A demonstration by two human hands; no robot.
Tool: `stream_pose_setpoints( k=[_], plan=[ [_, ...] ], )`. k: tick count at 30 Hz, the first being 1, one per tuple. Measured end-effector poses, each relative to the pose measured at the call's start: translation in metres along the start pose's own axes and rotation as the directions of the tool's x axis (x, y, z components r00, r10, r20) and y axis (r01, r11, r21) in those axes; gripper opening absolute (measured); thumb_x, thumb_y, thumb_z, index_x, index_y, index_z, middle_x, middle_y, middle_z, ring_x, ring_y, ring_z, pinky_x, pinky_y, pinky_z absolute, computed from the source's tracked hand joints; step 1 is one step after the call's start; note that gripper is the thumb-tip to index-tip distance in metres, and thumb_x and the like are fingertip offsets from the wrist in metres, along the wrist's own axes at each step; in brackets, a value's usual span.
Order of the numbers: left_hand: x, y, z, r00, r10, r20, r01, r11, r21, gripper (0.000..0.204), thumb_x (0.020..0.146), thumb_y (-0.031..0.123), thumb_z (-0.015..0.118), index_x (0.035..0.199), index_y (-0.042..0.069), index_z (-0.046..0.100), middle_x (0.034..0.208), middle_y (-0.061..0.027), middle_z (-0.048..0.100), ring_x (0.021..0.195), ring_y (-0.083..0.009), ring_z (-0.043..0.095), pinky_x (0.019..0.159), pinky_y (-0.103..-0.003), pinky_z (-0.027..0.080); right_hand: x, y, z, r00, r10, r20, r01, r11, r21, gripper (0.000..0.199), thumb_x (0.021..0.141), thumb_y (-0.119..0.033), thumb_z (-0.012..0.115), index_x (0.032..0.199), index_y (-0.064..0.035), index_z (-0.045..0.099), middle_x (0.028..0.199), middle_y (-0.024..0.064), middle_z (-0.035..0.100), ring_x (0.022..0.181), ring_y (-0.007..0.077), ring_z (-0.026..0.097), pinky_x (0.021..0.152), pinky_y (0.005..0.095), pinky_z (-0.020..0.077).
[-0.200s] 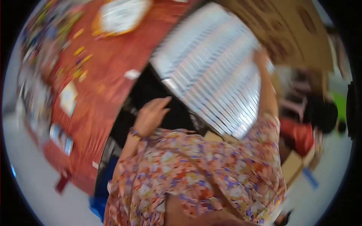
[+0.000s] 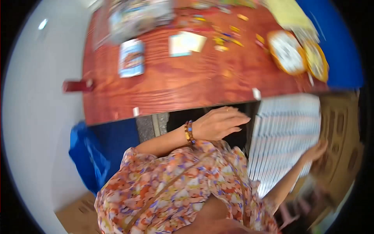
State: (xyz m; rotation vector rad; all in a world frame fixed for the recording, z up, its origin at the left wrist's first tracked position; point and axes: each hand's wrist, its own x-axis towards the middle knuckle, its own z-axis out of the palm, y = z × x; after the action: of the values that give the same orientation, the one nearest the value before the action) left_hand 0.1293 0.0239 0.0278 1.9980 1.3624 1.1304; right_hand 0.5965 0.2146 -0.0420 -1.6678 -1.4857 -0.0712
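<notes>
My left hand [image 2: 221, 123], with a beaded bracelet [image 2: 189, 132] at its wrist, hovers over the dark gap in front of the table. Its fingers are stretched out and hold nothing. Closely packed rows of thin, shiny whitish packets [image 2: 286, 124] lie to my right, below the table's front edge. My right hand [image 2: 314, 151] is at the outer edge of these rows, beside a brown cardboard box [image 2: 338, 140]. Blur hides how its fingers lie and whether they grip anything.
On the reddish wooden table [image 2: 187, 85] lie a blue-and-white packet [image 2: 131, 58], pale cards [image 2: 187, 43], small yellow pieces [image 2: 228, 39], two orange-rimmed packages [image 2: 287, 52] and a full clear plastic bag [image 2: 140, 19]. A blue plastic bag [image 2: 86, 156] hangs at left.
The view has swung round, so the table now spans the top and the packet rows sit at the right. My left hand stays open; my right stays by the rows' outer edge.
</notes>
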Motion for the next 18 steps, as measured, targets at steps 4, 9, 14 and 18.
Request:
stream_pose_setpoints(
  k=[4, 9, 14, 18],
  plan=[
    [-0.027, -0.037, -0.101, 0.813, -0.044, -0.581, 0.302, 0.884, 0.356, 0.032, 0.085, 0.009, 0.068, 0.115, 0.002, 0.063, 0.117, -0.0179, 0.062, 0.115, -0.0382, 0.056, 0.100, -0.047, 0.043, -0.035, -0.183, 0.058, 0.954, -0.266, 0.138, 0.192, 0.896, 0.401, 0.032, 0.101, -0.003, 0.049, 0.133, 0.0031, 0.052, 0.131, 0.0154, 0.059, 0.114, 0.0256, 0.061, 0.098, 0.0356, 0.0493],
    [-0.115, -0.130, -0.205, 0.555, 0.003, -0.832, 0.758, 0.411, 0.507, 0.071, 0.081, 0.032, 0.075, 0.135, -0.003, 0.045, 0.130, -0.0261, 0.049, 0.124, -0.0447, 0.043, 0.104, -0.054, 0.033, -0.110, -0.351, 0.132, 0.438, -0.856, 0.274, 0.470, 0.478, 0.742, 0.029, 0.092, -0.001, 0.061, 0.121, -0.0013, 0.062, 0.123, 0.0134, 0.065, 0.116, 0.0278, 0.060, 0.101, 0.0365, 0.0461],
    [-0.129, -0.142, -0.231, 0.308, -0.470, -0.827, 0.936, 0.306, 0.175, 0.098, 0.068, 0.050, 0.082, 0.141, 0.000, 0.040, 0.128, -0.0262, 0.053, 0.123, -0.0438, 0.047, 0.099, -0.055, 0.038, -0.175, -0.443, 0.145, 0.162, -0.930, 0.330, 0.169, 0.356, 0.919, 0.028, 0.091, -0.002, 0.062, 0.118, -0.0023, 0.063, 0.120, 0.0154, 0.065, 0.110, 0.0314, 0.064, 0.093, 0.0357, 0.0509],
    [-0.132, -0.124, -0.224, 0.480, -0.318, -0.818, 0.864, 0.333, 0.378, 0.091, 0.070, 0.038, 0.084, 0.140, -0.001, 0.040, 0.126, -0.0242, 0.054, 0.117, -0.0385, 0.053, 0.093, -0.047, 0.046, -0.183, -0.455, 0.153, 0.063, -0.927, 0.369, 0.150, 0.375, 0.915, 0.025, 0.093, -0.004, 0.059, 0.118, -0.0021, 0.063, 0.119, 0.0149, 0.065, 0.102, 0.0300, 0.067, 0.086, 0.0340, 0.0536]
  ],
)
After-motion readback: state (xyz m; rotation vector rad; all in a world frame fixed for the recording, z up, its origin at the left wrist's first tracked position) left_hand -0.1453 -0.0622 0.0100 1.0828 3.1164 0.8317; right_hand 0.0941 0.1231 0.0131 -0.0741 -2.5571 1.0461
